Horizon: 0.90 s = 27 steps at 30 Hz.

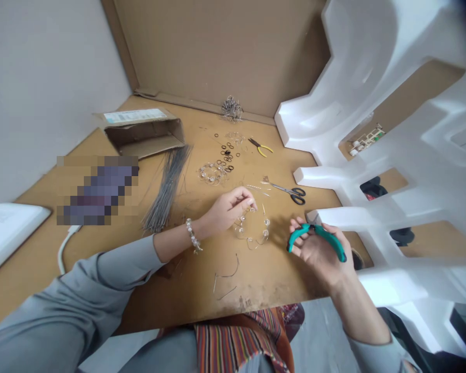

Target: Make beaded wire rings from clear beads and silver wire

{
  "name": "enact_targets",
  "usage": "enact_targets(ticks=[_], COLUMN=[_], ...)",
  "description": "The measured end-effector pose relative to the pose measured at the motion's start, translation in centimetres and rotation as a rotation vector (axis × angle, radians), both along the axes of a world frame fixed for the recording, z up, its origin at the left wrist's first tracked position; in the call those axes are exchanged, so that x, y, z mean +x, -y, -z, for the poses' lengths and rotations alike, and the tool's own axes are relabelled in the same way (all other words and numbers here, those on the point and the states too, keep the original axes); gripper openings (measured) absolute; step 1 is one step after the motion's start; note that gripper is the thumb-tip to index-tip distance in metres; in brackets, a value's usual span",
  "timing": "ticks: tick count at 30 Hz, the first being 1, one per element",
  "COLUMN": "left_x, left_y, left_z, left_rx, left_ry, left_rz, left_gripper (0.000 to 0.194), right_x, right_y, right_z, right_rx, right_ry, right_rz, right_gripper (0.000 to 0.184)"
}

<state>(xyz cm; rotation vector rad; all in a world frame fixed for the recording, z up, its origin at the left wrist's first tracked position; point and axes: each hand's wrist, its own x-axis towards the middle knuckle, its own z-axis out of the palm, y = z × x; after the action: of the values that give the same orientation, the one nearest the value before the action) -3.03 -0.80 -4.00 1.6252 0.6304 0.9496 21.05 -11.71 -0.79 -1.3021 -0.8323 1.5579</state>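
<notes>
My left hand [230,208] is closed, its thumb and fingertips pinching the upper edge of a wire ring strung with clear beads [266,233]. The ring hangs just over or on the table; I cannot tell which. One straight wire end sticks up at its right. In my right hand [321,263], palm upward, lies a pair of pliers [335,243] with teal handles spread apart, the jaws pointing away from me. My fingers curl loosely around the handles. A second beaded wire ring [213,172] lies beyond my left hand, close to several small dark rings [227,154].
A bundle of grey wires [166,191] lies left, by an open cardboard box [143,137]. Scissors [295,194] and yellow-handled pliers [262,148] lie at the right. Wire scraps [226,276] lie near the front edge. White moulded foam [326,181] borders the right side.
</notes>
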Motion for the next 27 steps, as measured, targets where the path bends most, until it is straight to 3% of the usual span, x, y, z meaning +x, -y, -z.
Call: enact_targets(ticks=[5, 11, 15, 18, 25, 27], left_x=[0.2, 0.1, 0.2, 0.2, -0.3, -0.4], left_y=[-0.5, -0.2, 0.4, 0.3, -1.8, -2.3], left_z=[0.0, -0.5, -0.7, -0.7, 0.2, 0.4], left_rx=[-0.102, -0.089, 0.030, 0.086, 0.038, 0.095], left_ry=[-0.052, -0.127, -0.265, -0.318, -0.421, -0.482], left_rz=[-0.004, 0.028, 0.022, 0.020, 0.087, 0.117], left_gripper=[0.020, 0.020, 0.020, 0.018, 0.017, 0.017], right_x=[-2.7, -4.3, -5.2, -6.2, -6.7, -6.4], right_y=[0.8, -1.7, -4.2, -5.4, -6.9, -7.1], right_z=[-0.3, -0.5, -0.6, 0.3, 3.7, 4.2], right_rx=[-0.031, 0.159, 0.204, 0.231, 0.172, 0.190], right_ry=[-0.146, 0.345, 0.461, 0.480, 0.282, 0.295], right_rz=[-0.060, 0.113, -0.063, -0.152, -0.091, -0.106], right_gripper=[0.051, 0.069, 0.058, 0.055, 0.047, 0.046])
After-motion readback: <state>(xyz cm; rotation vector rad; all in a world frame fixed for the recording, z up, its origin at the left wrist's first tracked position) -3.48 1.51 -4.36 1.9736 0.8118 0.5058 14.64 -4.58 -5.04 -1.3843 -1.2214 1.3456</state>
